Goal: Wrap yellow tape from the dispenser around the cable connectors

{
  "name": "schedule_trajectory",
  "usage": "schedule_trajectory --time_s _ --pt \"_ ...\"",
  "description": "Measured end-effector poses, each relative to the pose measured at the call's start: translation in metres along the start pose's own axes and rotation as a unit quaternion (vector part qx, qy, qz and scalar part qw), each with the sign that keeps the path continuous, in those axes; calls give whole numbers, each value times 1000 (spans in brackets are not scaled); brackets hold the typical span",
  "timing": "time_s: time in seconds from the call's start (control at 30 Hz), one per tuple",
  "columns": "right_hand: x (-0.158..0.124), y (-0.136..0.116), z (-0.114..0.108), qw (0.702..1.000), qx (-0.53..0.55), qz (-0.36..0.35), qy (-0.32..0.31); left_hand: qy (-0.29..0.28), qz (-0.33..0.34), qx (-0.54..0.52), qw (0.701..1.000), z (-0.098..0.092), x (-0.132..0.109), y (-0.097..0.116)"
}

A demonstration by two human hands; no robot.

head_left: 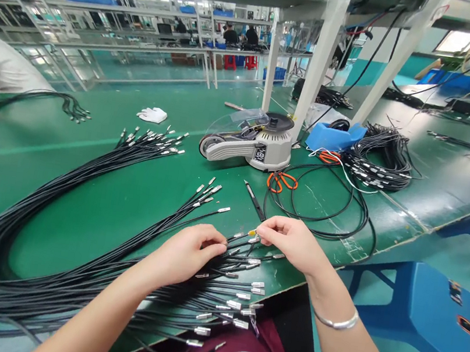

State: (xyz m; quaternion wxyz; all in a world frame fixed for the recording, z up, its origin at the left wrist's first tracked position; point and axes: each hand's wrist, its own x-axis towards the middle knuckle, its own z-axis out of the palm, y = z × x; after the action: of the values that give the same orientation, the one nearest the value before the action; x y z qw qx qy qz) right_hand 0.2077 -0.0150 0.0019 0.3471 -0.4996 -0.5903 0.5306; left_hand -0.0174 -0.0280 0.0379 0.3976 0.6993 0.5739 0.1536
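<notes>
2 bare hands at 1 black cable point(235, 237), close above the near edge of the green table point(78, 217). Left hand point(194, 252) with thumb and forefinger pinching, apparently on the cable a little behind its end; right hand point(289, 240) with fingertips pressed together, seemingly on the tip just beyond a small yellow piece point(252, 233). Probably gripped from 2 sides to keep the end steady, with the yellow piece exposed between. Beneath and beside the left hand, many silver-ended cables point(234, 304) fanned toward the body, likely for picking out 1 at a time; their lengths looped broadly to the left, presumably to save room. Beyond the hands, a grey tape dispenser point(271, 140), orange-handled scissors point(281, 178) and a slim black tool point(253, 199), perhaps a knife, seemingly kept within reach. Hard to make out: the exact contact of the right fingertips, covering the very end; also the left hand's other fingers, folded out of sight. Cut off at the bottom: some cable ends against maroon cloth point(276, 344). Cut off at left: something white point(4, 62), nature uncertain. Too small to read: the dispenser's label point(260, 152).
</notes>
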Motion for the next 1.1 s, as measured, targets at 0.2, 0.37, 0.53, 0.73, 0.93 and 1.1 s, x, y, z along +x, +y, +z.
schedule_trajectory --time_s 0.2,0.37,0.53,0.73,0.93,1.1 --pt "-5 -5 -1 999 -31 -7 -3 -34 17 -12 999 13 11 14" --pt "-10 -7 -1 999 -36 -3 9 -91 16 -6 996 13 21 28" --pt "-12 -7 1 1000 -20 0 19 -123 -2 0 992 16 24 28" --pt "-12 -3 3 999 -19 3 27 -74 28 39 996 20 26 28" --pt "-14 2 6 999 2 11 38 -108 -17 -45 993 27 27 26" --pt "-17 3 7 1000 -4 19 20 -91 -5 -13 996 31 26 27"
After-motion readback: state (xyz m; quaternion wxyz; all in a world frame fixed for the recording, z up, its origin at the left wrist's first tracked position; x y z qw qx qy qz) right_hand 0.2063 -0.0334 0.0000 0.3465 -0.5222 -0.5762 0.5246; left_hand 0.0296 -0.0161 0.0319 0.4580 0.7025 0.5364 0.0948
